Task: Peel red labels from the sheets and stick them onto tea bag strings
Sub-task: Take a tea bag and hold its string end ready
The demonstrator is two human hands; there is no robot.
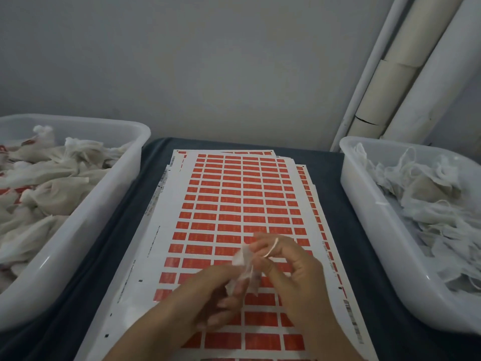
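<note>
A stack of white sheets [234, 199] covered in rows of red labels lies in the middle of the dark table. Above the sheets' near part both hands hold one small white tea bag [243, 269]. My left hand [208, 300] grips the bag from below with curled fingers. My right hand [289, 264] pinches its top, and the bag's white string [272, 247] loops over the right fingers. I cannot make out a peeled label in either hand.
A translucent tub [86, 230] on the left holds filled tea bags, some with red labels. A matching tub [364, 212] on the right holds a tangle of white bags and strings. White and beige pipes [390, 82] lean against the grey wall at the back right.
</note>
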